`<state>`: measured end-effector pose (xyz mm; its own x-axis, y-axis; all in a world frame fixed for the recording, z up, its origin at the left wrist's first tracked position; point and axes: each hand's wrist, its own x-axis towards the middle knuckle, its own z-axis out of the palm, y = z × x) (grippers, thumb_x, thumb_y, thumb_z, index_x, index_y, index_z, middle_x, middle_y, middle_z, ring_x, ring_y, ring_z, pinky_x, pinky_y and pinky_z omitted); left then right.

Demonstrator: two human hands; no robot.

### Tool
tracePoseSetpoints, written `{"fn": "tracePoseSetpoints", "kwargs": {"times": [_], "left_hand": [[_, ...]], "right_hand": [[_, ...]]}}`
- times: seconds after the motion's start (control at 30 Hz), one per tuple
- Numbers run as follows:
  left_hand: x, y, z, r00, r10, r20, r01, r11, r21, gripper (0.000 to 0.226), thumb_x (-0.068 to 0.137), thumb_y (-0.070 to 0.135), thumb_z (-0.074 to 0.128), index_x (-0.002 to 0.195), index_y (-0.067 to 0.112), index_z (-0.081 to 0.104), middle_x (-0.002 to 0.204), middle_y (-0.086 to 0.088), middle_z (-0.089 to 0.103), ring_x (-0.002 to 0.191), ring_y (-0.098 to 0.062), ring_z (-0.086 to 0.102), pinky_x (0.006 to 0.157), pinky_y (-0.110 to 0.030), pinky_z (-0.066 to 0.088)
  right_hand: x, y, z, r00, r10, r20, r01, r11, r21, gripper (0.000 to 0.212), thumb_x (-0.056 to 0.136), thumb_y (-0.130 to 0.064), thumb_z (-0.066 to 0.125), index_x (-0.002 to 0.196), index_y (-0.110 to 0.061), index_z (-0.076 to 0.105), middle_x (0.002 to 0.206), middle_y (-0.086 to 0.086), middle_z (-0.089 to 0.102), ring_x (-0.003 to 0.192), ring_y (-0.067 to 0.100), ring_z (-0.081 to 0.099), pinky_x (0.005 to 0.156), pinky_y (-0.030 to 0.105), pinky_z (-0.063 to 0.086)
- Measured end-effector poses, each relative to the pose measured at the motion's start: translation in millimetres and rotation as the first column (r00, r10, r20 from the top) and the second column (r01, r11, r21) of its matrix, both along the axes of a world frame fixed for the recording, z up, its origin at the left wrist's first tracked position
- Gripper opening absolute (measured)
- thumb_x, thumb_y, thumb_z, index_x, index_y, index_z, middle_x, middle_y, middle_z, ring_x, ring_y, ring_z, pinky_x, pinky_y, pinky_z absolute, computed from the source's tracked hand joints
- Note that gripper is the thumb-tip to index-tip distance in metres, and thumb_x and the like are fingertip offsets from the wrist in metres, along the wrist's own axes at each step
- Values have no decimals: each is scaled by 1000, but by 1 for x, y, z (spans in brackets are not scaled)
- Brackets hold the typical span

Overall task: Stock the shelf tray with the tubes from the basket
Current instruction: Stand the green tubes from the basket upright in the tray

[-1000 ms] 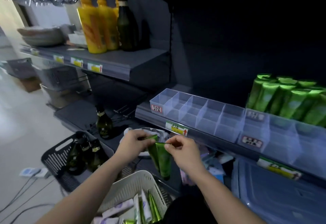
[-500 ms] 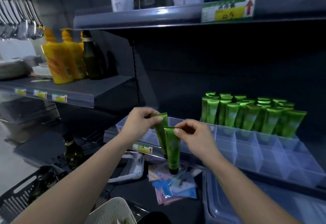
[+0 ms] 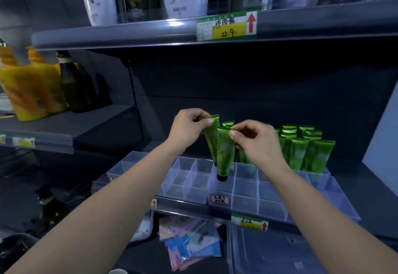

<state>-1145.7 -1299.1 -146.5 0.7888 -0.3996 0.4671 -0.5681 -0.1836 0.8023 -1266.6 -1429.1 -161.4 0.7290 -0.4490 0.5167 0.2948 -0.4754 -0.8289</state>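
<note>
tubes (image 3: 225,153), two green, now lifted from basket level to hang above empty cells of the shelf tray (image 3: 193,185), left grip (image 3: 189,129) and right grip (image 3: 256,142) each pinching one crimp, ready to lower beside the stocked rows (image 3: 301,151).

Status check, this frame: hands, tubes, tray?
Left hand pinches rear green tube; right hand pinches front green tube, cap down. Both over clear divided tray, neither released. Compartments below unobstructed.

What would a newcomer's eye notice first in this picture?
At centre, the left hand pinches the rear tube and the right hand the front tube, both green, above the clear tray. Behind them, more green tubes stand packed in the tray's right side. A yellow price label marks the upper shelf edge.
</note>
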Motion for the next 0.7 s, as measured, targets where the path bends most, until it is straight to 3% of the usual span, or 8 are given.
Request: {"fn": "tracePoseSetpoints", "kwargs": {"times": [0.17,0.33,0.5,0.7], "left_hand": [[20,-31,-10,999,-31,-16,31,999,40,6,87,13,66,83,11,70,70,4,62,63,-8,56,61,-21,50],[38,-46,-24,998,-47,-42,52,991,124,11,90,9,60,84,11,69,75,2,63,64,-9,57,63,-23,53],[47,-54,-39,997,-60,-53,68,984,165,7,88,8,64,87,5,71,70,4,61,58,-5,54,57,-17,52],[55,-62,-50,994,-68,-81,83,976,203,9,87,8,65,92,3,71,71,4,60,58,-4,54,53,-12,50]], "right_hand": [[10,-18,-4,999,-33,-3,33,999,16,23,80,-10,74,70,-29,68,69,-10,66,63,7,59,71,31,53],[18,-31,-7,997,-75,4,75,997,30,21,79,-9,74,72,-29,68,72,-6,68,67,12,61,75,36,56],[28,-38,-14,994,-110,4,109,993,54,12,79,-8,74,80,-20,72,75,-4,68,72,15,63,78,34,56],[44,-44,-28,990,-137,-18,138,988,67,15,78,-9,76,80,-23,71,75,-9,67,73,9,64,76,26,55]]}}
